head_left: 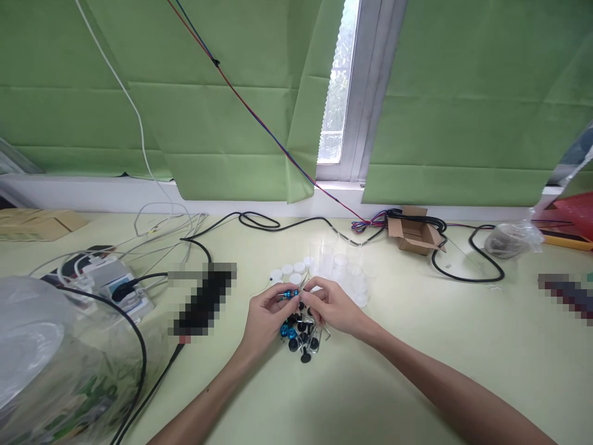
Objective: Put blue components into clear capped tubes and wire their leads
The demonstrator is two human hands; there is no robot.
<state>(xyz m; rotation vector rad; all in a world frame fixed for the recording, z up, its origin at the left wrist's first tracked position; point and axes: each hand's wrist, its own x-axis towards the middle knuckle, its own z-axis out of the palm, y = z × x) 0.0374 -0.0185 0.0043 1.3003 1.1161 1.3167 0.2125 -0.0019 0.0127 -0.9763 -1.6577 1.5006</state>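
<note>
My left hand pinches a small shiny blue metal part between thumb and fingers. Close against it, my right hand has its thumb and fingers pressed together. What the right fingertips hold is too small and partly covered to make out. Below both hands lies a pile of black round-headed pieces, with bent metal wire-like pieces among them. Blue parts rest at the left of that pile. Just beyond the hands are several white round caps and several clear plastic tubes, some upright.
A power strip with plugs and cables sits left, near a large clear plastic bag. Black cable runs along the back to an open cardboard box. A plastic-wrapped roll stands right. Green blinds hang behind.
</note>
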